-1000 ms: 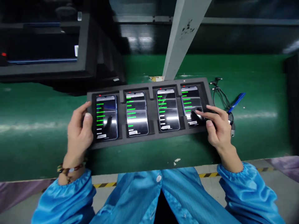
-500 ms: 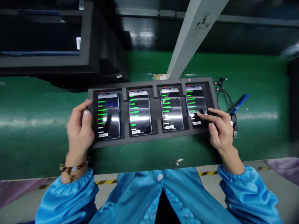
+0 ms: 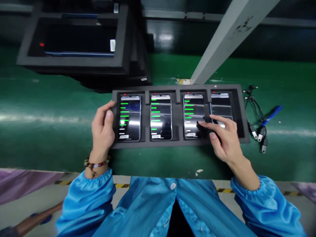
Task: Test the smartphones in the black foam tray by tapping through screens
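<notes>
A black foam tray (image 3: 145,144) lies across the green bench with several phones set upright in its slots. Green and white lines of text show on the lit screens of the leftmost phone (image 3: 129,115), the one beside it (image 3: 161,115) and the third phone (image 3: 194,110). My left hand (image 3: 102,131) grips the tray's left end, fingers curled against its edge and thumb uppermost. With fingers apart, my right hand (image 3: 225,138) reaches in from the right, a fingertip at the third phone's lower screen. It partly covers the rightmost phone (image 3: 221,103), whose screen looks mostly dark.
Stacked black foam trays (image 3: 123,62), the top one holding a dark phone (image 3: 79,41), stand at the back left. Right of my tray lie black cables (image 3: 258,108) and a blue pen-like object (image 3: 273,115). A grey post (image 3: 222,42) rises behind.
My right hand has shifted left from the rightmost phone to the third one. The rightmost screen's green lines no longer show clearly. The view has moved; my left hand stays at the tray's end.
</notes>
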A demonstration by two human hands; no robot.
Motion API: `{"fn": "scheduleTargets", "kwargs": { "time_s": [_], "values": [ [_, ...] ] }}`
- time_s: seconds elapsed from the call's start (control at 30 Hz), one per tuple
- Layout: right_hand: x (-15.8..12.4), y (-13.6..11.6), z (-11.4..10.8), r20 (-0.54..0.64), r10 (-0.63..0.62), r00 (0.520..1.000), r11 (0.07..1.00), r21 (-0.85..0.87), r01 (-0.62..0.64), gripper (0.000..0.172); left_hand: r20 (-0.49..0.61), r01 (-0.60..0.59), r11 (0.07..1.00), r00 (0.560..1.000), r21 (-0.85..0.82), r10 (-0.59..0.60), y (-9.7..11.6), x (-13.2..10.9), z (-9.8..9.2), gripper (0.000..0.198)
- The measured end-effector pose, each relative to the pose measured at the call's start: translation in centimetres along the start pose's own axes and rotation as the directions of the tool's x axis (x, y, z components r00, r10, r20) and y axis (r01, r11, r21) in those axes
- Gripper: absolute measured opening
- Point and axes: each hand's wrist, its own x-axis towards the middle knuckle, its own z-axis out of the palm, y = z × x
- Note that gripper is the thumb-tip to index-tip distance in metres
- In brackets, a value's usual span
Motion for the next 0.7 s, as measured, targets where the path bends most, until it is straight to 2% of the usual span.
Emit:
{"fn": "scheduleTargets", "kwargs": {
  "time_s": [0.13,0.37,0.47,0.7],
  "values": [
    [1.5,-1.7,1.2,0.012,-0.031,0.999,0.997,0.073,0.03,0.038,0.037,-0.006,0.999,0.999,-0.05,0.008,-0.5,0.1,-0.3,0.048],
    [4.2,-5.7,4.3,0.128,-0.258,0.958,0.958,0.159,0.237,0.042,0.217,0.016,0.982,0.976,-0.186,0.025,-2.1,-0.1,-1.5,0.053],
    [4.3,-6.1,4.5,0.159,-0.31,0.937,0.944,0.166,0.285,0.044,0.247,-0.006,0.982,0.968,-0.187,0.053,-2.2,0.0,-1.8,0.052],
    [4.2,-5.8,4.5,0.188,-0.294,0.937,0.952,0.146,0.27,0.047,0.324,0.012,0.985,0.945,-0.174,0.046,-2.5,0.1,-2.3,0.057]
  ]
}}
